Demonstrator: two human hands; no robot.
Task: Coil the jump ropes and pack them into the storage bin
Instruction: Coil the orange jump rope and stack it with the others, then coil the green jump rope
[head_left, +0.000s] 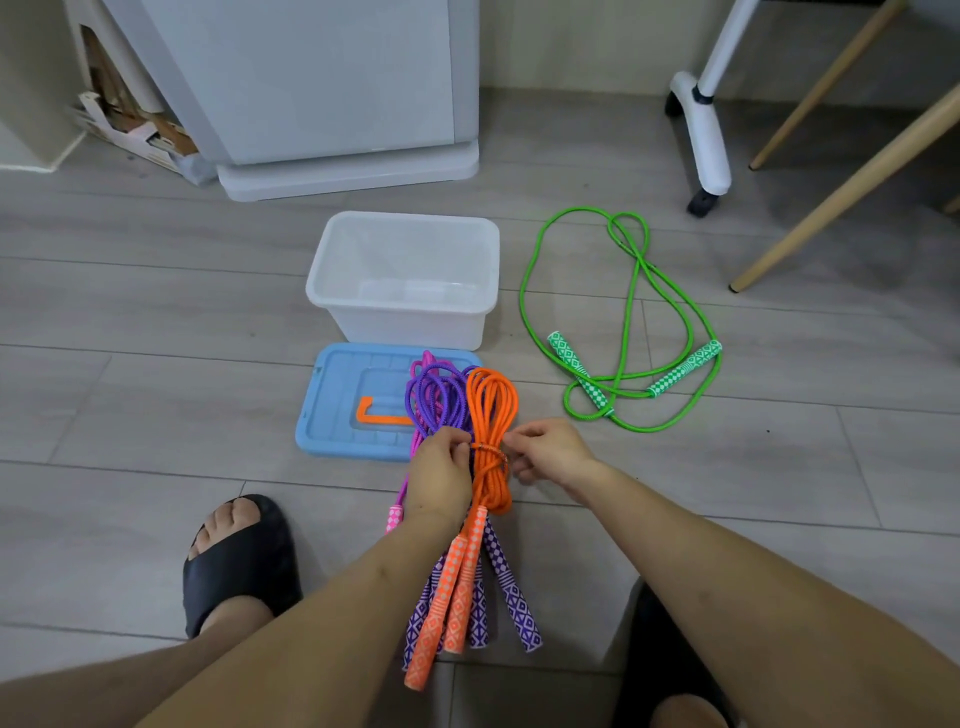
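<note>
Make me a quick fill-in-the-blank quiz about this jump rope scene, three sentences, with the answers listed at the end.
1. The jump rope lying uncoiled on the floor to the right of the storage bin is ____.
2. The blue lid lies on the floor, so the storage bin is ____.
3. The left hand and right hand are wrapping the ____ rope's coil.

Answers: green; open; orange

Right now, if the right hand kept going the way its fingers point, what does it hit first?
The right hand points left, fingertips at the wrapped waist of the coiled orange jump rope. It would likely meet that bundle first, with the left hand just beyond.
</note>
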